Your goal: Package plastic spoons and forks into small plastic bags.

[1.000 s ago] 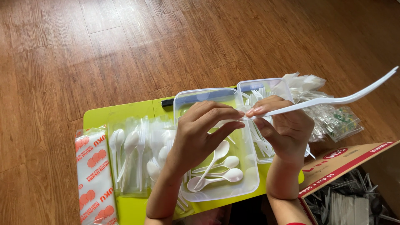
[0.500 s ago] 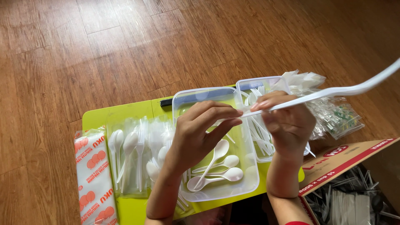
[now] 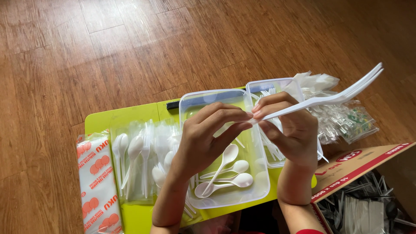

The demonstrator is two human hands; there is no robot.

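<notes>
The fingers (image 3: 229,117) of the person's left hand (image 3: 203,138) and right hand (image 3: 290,130) meet at one spot, pinched shut on the handle end of a white plastic fork (image 3: 320,100). The fork juts up and to the right, tines in the air, above the things below. The two hands hover just over a clear plastic tub (image 3: 186,104) holding three loose white spoons (image 3: 225,173). Touching it on the right is a second clear tub (image 3: 255,84) with more white cutlery, largely hidden by the right hand. Both stand on a small lime-green counter (image 3: 121,119) over a wooden floor (image 3: 108,52). Left of the tubs lie clear bags of spoons (image 3: 134,160) and a white packet with red print (image 3: 95,182); to the far right sit crinkled clear sachets (image 3: 342,121) and an open cardboard box (image 3: 359,164). The grip is only at the thin handle tip, so the long fork could pivot or slip and fall to the floor, or snap if bent.
</notes>
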